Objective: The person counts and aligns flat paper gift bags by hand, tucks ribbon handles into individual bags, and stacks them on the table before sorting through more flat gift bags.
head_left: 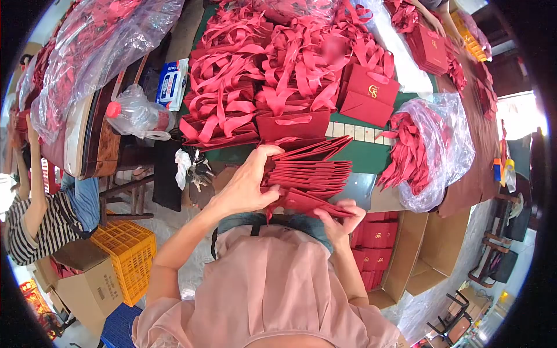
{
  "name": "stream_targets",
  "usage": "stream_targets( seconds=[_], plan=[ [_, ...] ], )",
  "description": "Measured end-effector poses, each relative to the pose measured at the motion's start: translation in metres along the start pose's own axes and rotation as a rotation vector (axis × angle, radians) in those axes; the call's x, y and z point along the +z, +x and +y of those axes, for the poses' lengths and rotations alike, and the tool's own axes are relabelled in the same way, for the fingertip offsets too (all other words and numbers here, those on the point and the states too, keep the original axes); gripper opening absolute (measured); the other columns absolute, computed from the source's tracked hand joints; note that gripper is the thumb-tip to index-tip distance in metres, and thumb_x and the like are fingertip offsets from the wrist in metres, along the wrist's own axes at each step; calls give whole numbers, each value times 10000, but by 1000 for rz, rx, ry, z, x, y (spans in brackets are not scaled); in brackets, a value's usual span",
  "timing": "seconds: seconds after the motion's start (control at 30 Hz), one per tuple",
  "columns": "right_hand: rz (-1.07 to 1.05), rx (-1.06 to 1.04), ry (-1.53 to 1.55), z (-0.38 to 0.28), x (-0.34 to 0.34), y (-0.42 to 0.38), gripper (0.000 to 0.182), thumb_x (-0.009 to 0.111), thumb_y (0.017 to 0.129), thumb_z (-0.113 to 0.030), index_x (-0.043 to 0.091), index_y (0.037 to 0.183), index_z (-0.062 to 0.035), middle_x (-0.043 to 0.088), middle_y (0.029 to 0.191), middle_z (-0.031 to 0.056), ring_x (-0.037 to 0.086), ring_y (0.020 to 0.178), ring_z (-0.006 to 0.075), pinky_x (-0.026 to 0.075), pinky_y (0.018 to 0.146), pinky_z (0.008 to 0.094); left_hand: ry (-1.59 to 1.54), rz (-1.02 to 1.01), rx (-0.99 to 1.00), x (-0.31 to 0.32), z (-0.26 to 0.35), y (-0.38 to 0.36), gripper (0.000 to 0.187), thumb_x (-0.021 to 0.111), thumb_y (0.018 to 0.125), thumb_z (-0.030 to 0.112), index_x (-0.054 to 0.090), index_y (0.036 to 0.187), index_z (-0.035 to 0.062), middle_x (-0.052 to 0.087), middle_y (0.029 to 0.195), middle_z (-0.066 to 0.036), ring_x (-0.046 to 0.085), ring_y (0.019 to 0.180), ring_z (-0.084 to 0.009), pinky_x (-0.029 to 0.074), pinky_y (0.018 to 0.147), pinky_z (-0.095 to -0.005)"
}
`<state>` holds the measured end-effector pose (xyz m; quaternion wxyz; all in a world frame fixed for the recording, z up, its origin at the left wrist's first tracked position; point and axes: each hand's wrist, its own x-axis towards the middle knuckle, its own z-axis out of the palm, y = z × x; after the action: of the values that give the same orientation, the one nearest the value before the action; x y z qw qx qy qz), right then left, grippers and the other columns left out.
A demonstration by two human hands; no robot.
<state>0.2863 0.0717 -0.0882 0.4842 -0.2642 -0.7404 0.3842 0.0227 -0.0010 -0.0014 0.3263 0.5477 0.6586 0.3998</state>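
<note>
Between my hands, at the near edge of the table, is a stack of flat red paper gift bags (310, 174), seen edge-on. My left hand (250, 181) is closed around the stack's left side, thumb and fingers gripping it. At the lower right, my right hand (341, 221) pinches the corner of the nearest bag, which is fanned slightly apart from the others. Just beyond stand rows of red gift bags with pink ribbon handles (296, 87). One bag with a gold logo (369, 95) leans at the right end of those rows.
A plastic bag of pink ribbons (435, 145) lies to the right. An open cardboard box (415, 243) below holds more red bags. Plastic bottle (139, 113) and wipes pack (172, 84) sit at left, near a yellow crate (125, 255). A person in a striped shirt (43, 229) works at far left.
</note>
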Motion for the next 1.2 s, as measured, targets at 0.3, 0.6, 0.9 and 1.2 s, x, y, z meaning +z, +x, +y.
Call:
stream_targets(
  seconds=[0.3,0.6,0.9,1.2],
  plan=[
    [-145,-133,105,-10,11,3,671,981,566,-112,442,966,-103,575,796,57,556,669,209,460,609,342,-42,-17,-17,-1,-1,-1,689,700,763,41,370,1367,40,505,1312,-174,536,1234,-290,433,1041,-380],
    [103,-137,-295,-2,33,27,703,982,559,-162,446,1011,-106,451,971,63,477,855,244,415,742,363,-292,-270,-39,-28,-3,4,804,754,748,113,314,1415,21,421,1387,-208,461,1307,-334,387,1085,-405],
    [118,-110,-310,5,31,45,956,995,518,-315,422,1246,-81,431,1222,121,451,1161,302,395,996,433,109,40,124,17,-12,-1,886,865,639,179,375,1363,27,460,1311,-202,474,1245,-379,410,1056,-434],
    [-75,-60,-45,2,26,52,1062,1024,434,-335,390,1239,-56,472,1172,157,521,1080,310,433,950,434,-12,-37,178,8,-10,-15,700,800,657,88,454,1264,52,504,1229,-176,519,1186,-358,425,1020,-425]
  ],
)
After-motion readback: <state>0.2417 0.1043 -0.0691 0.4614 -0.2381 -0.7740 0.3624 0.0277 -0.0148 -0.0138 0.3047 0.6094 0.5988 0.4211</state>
